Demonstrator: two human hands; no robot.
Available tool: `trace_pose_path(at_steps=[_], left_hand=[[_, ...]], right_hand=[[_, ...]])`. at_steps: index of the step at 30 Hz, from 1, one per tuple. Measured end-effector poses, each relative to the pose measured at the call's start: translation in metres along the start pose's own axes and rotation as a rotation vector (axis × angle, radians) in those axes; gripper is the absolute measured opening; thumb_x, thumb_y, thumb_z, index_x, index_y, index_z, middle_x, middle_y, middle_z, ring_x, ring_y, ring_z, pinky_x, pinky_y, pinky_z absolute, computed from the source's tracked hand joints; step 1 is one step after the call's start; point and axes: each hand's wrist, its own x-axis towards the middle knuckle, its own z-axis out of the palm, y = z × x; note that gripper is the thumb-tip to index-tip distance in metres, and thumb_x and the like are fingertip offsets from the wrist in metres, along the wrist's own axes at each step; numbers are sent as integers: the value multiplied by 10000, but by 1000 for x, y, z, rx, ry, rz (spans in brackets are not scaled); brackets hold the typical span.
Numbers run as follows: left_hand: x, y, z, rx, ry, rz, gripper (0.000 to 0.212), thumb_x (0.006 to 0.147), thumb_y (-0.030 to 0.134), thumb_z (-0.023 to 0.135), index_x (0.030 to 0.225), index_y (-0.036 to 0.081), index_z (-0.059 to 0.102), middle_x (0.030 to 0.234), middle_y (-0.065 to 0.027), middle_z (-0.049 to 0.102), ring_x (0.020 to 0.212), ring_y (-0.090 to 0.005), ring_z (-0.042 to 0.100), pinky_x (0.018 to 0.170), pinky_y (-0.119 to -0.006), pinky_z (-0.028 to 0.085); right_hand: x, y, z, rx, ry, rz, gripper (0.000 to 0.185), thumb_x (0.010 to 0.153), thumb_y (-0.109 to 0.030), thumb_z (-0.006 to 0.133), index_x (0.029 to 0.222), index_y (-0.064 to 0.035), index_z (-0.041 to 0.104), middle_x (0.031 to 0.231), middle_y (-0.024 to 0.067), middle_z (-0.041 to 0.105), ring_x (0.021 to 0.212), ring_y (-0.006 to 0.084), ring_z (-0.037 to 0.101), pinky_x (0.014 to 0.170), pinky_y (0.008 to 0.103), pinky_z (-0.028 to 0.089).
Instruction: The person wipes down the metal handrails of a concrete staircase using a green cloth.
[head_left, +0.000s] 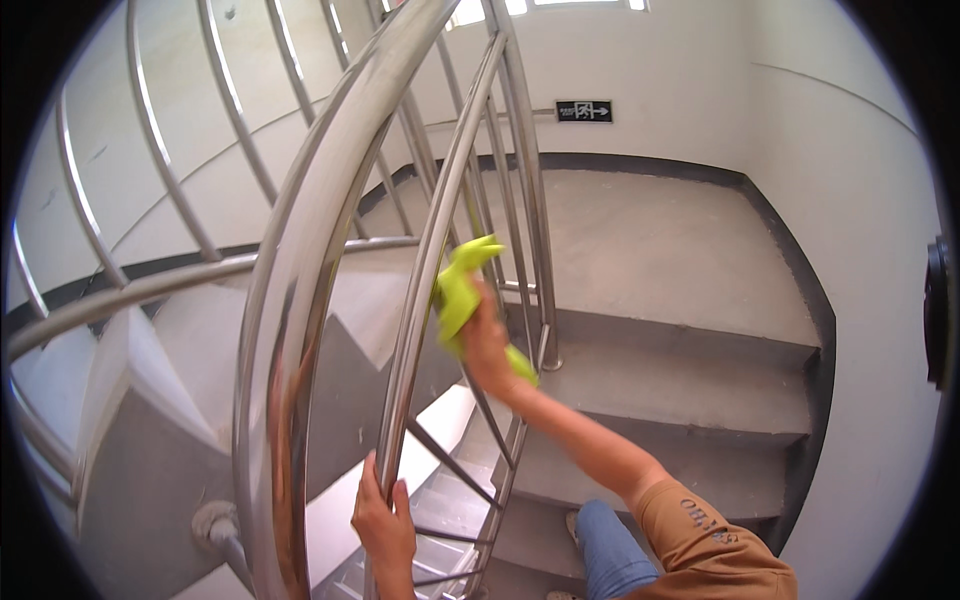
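My right hand is shut on a lime-green cloth and presses it to a slimmer stainless steel rail, beside the upright bars. The hand and cloth are slightly blurred. Lower down, my left hand grips the same slimmer rail, thumb on one side and fingers on the other. To the left of both hands curves the thick stainless steel handrail, untouched by either hand. Part of the cloth hangs below my right wrist.
Grey concrete steps climb to a landing ahead. Through the railing another flight of stairs shows below. White walls with a dark skirting enclose the stairwell. An exit sign hangs low on the far wall. My legs in jeans stand on the steps.
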Motion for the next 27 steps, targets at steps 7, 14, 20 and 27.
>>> trace_pose_path(at_steps=[7, 14, 20, 27], left_hand=[[0, 16, 4, 125, -12, -78, 346, 807, 166, 527, 1128, 56, 459, 1004, -195, 545, 845, -376, 548, 626, -409, 459], [0, -27, 20, 192, 61, -62, 412, 824, 328, 491, 1136, 59, 479, 894, -206, 565, 739, -399, 538, 624, -431, 429], [-24, -95, 68, 279, 189, 39, 431, 790, 318, 539, 1059, -16, 496, 760, -206, 556, 627, -395, 516, 564, -458, 416], [-11, -74, 58, 548, 187, 36, 418, 810, 368, 476, 1047, 24, 503, 770, -198, 564, 605, -372, 527, 519, -427, 424]], right_hand=[[59, 11, -28, -158, 428, -301, 507, 759, -55, 562, 1201, -25, 316, 1104, 131, 443, 927, 240, 505, 770, 295, 416], [202, 18, -30, 388, 382, -322, 511, 812, 37, 336, 1287, -57, 172, 1131, 73, 356, 893, 117, 423, 785, 228, 364], [255, 62, 12, 91, 329, -239, 470, 825, -58, 382, 1271, -42, 234, 987, 129, 492, 830, 228, 516, 722, 304, 409], [130, 201, -25, -266, 212, 156, 439, 798, -91, 472, 1208, -15, 334, 960, 129, 550, 844, 210, 560, 716, 289, 453]])
